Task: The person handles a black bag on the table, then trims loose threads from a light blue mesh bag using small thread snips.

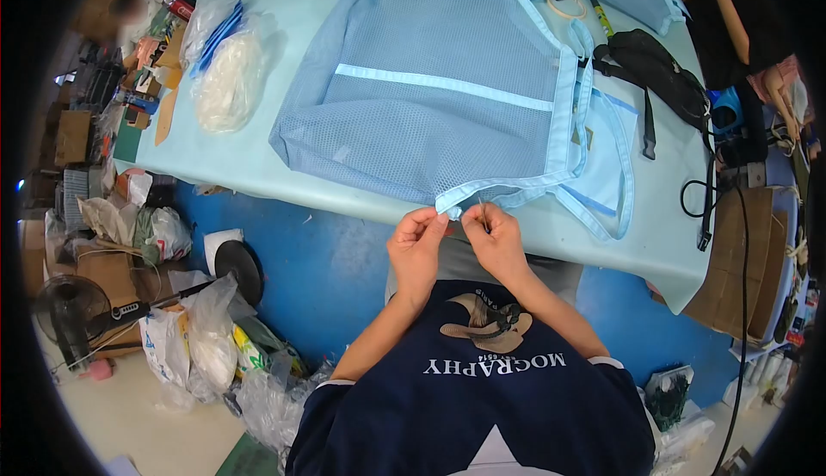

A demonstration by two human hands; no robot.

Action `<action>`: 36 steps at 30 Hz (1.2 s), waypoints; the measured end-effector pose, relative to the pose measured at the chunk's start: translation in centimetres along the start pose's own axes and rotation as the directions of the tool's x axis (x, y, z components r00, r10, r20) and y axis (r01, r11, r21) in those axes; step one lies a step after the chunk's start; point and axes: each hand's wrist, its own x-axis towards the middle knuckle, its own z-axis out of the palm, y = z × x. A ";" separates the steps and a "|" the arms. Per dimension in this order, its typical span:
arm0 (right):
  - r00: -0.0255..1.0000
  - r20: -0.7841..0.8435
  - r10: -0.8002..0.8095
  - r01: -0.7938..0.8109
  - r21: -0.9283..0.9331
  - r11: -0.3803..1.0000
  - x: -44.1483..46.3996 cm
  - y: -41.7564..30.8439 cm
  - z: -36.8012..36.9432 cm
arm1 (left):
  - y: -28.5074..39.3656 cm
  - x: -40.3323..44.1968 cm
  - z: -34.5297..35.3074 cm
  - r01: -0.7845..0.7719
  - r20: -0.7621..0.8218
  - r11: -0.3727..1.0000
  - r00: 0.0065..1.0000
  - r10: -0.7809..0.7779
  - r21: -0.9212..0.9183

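Observation:
A blue mesh bag point(413, 71) with light blue trim and strap loops lies flat across the table. Its near corner reaches the table's front edge. There my left hand point(418, 248) pinches the light blue trim between thumb and fingertips. Close beside it on the right, my right hand point(495, 239) has its fingers pinched together near the same corner. Whatever is between those fingers is too small to make out.
The table point(232, 162) also bears clear plastic bags point(231, 80) at left and a black bag point(658, 76) with straps at right. Another person's arm point(730, 7) is at the upper right. A fan point(73, 312) and plastic bags stand lower left.

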 end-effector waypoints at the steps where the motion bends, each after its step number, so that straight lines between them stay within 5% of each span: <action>1: 1.000 -0.001 -0.001 0.001 -0.028 1.000 -0.1 0.6 -0.5 | 0.0 0.1 0.0 0.031 -0.001 0.998 1.000 -0.031 -0.063; 6: 0.996 -0.087 -0.006 0.006 -0.003 1.000 -0.4 1.7 -1.8 | -0.8 0.6 -0.4 0.201 0.070 0.915 0.980 -0.189 -0.348; 12: 0.994 -0.033 -0.109 0.102 -0.155 0.983 -0.3 1.5 -0.1 | -1.0 1.1 -0.7 0.254 0.134 0.884 0.967 -0.218 -0.392; 16: 0.999 0.022 -0.048 0.049 -0.050 0.998 -0.5 2.3 -1.7 | -0.5 1.0 -0.9 0.211 0.111 0.937 0.976 -0.187 -0.280; 21: 0.911 -0.220 -0.347 0.270 -0.317 0.909 0.0 0.7 -5.0 | 0.7 -0.2 0.0 -0.082 0.026 0.993 0.996 0.080 0.082; 24: 0.829 -0.212 -0.517 0.389 -0.444 0.807 0.8 0.1 -6.1 | 0.0 -0.4 -0.5 -0.372 0.073 0.827 0.923 0.378 0.422; 27: 0.763 -0.299 -0.574 0.367 -0.530 0.764 1.8 0.0 -6.3 | 1.2 -0.3 0.7 -0.604 0.257 0.410 0.725 0.639 0.683; 30: 0.741 -0.377 -0.556 0.275 -0.585 0.763 2.9 -0.8 -8.5 | 1.3 0.6 0.8 -0.684 0.447 0.185 0.632 0.633 0.705; 36: 0.837 -0.388 -0.385 0.043 -0.657 0.753 2.9 1.1 -15.3 | 0.9 2.1 -1.8 -0.735 0.557 0.052 0.557 0.616 0.676</action>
